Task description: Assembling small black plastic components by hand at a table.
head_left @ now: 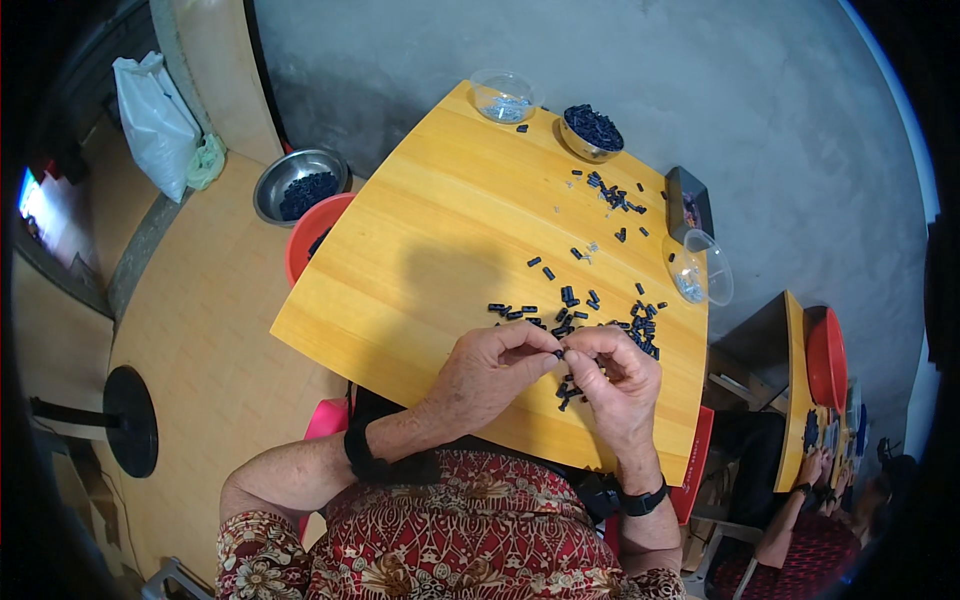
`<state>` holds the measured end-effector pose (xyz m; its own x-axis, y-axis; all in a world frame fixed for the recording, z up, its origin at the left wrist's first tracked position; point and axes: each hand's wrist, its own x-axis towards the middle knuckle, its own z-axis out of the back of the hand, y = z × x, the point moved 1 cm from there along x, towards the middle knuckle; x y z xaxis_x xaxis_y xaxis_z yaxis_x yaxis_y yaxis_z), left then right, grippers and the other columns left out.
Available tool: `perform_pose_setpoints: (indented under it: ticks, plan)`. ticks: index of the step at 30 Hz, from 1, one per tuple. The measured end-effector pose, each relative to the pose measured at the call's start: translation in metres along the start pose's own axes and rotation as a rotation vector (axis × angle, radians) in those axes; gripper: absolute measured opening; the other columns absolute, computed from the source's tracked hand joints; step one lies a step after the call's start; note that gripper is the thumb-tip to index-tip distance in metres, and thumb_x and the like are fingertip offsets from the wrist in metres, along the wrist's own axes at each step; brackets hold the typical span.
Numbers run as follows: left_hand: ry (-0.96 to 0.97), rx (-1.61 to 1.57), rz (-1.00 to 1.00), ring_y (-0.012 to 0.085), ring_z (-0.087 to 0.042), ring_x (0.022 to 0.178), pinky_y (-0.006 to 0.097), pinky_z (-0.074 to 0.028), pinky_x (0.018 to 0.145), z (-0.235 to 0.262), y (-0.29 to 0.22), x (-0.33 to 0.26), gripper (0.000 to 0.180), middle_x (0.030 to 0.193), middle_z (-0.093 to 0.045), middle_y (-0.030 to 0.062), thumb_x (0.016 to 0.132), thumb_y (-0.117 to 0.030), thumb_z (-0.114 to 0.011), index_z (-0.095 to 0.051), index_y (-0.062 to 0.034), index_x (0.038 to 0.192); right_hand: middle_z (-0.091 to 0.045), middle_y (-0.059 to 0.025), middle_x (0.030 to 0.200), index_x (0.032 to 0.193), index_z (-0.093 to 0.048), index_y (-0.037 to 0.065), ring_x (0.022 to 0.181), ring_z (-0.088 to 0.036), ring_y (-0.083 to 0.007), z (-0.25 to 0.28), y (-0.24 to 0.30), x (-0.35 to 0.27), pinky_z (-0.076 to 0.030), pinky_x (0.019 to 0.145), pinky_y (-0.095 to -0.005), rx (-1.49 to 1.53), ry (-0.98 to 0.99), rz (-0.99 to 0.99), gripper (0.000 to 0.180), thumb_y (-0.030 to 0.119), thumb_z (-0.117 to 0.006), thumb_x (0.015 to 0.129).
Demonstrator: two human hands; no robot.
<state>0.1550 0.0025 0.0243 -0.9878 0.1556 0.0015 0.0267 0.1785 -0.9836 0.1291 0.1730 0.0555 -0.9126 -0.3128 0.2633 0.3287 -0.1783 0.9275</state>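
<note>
My left hand [490, 368] and my right hand [618, 378] meet fingertip to fingertip over the near part of the yellow wooden table [390, 340]. Between thumb and forefinger my left hand pinches a small black part [559, 353], mostly hidden by the fingers. The right thumb and forefinger press together against the same spot; whatever they hold is too small to make out. Short black cylindrical pieces [640, 325] lie scattered just beyond and beside the hands, and a few [566, 392] lie under them.
At the far edge stand a clear tub [503, 82] of small silvery parts and a bowl [590, 152] heaped with black pieces. On the right are a black tray [703, 203] and another clear tub [718, 272]. A steel bowl [270, 190] and red basin [305, 235] stand left. Someone works at right.
</note>
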Motion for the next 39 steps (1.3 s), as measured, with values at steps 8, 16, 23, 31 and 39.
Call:
perform_pose_setpoints:
  ticks: [8, 16, 23, 31, 39]
  plan:
    - [-0.008, 0.023, -0.023, 0.0040, -0.056, 0.085, 0.021, -0.047, 0.075, 0.000, -0.004, -0.001, 0.013, 0.091, -0.063, -0.0008, 0.091, -0.007, -0.064, -0.066, 0.0011, 0.101, -0.058, -0.0026, 0.094, 0.092, -0.068, -0.001, 0.074, -0.049, -0.0066, -0.003, -0.008, 0.001, -0.041, 0.064, -0.0200, 0.210, 0.010, -0.075, 0.009, -0.002, -0.068, 0.084]
    - [-0.010, 0.006, -0.021, 0.0039, -0.056, 0.085, 0.020, -0.047, 0.076, 0.000, 0.003, 0.000, 0.013, 0.092, -0.064, -0.0006, 0.090, -0.007, -0.065, -0.066, 0.0013, 0.100, -0.060, -0.0027, 0.093, 0.092, -0.069, 0.001, 0.076, -0.049, -0.0063, -0.008, -0.014, 0.001, -0.040, 0.066, -0.0199, 0.349, -0.020, -0.110, 0.009, -0.001, -0.068, 0.083]
    - [-0.032, 0.004, 0.008, 0.0043, -0.056, 0.086, 0.021, -0.048, 0.077, 0.002, 0.003, 0.000, 0.013, 0.091, -0.064, -0.0008, 0.090, -0.008, -0.065, -0.065, 0.0011, 0.100, -0.057, -0.0021, 0.094, 0.092, -0.069, 0.001, 0.077, -0.047, -0.0064, -0.011, -0.013, -0.002, -0.040, 0.066, -0.0200, 0.268, -0.026, -0.064, 0.010, -0.001, -0.070, 0.083]
    - [-0.026, 0.002, -0.020, 0.0043, -0.056, 0.088, 0.021, -0.047, 0.078, 0.003, 0.010, 0.001, 0.013, 0.092, -0.064, -0.0010, 0.091, -0.007, -0.064, -0.065, 0.0011, 0.100, -0.058, -0.0026, 0.096, 0.092, -0.069, 0.001, 0.078, -0.049, -0.0067, -0.012, -0.020, -0.001, -0.041, 0.067, -0.0208, 0.242, -0.045, -0.044, 0.010, -0.001, -0.070, 0.083]
    - [-0.021, 0.021, -0.035, 0.0049, -0.057, 0.089, 0.021, -0.048, 0.080, 0.004, 0.007, 0.001, 0.013, 0.093, -0.064, -0.0004, 0.091, -0.006, -0.064, -0.064, 0.0007, 0.101, -0.064, -0.0112, 0.087, 0.087, -0.067, 0.001, 0.080, -0.057, -0.0253, -0.013, -0.003, 0.004, -0.046, 0.071, -0.0336, -0.418, -0.082, 0.482, 0.014, -0.003, -0.071, 0.074]
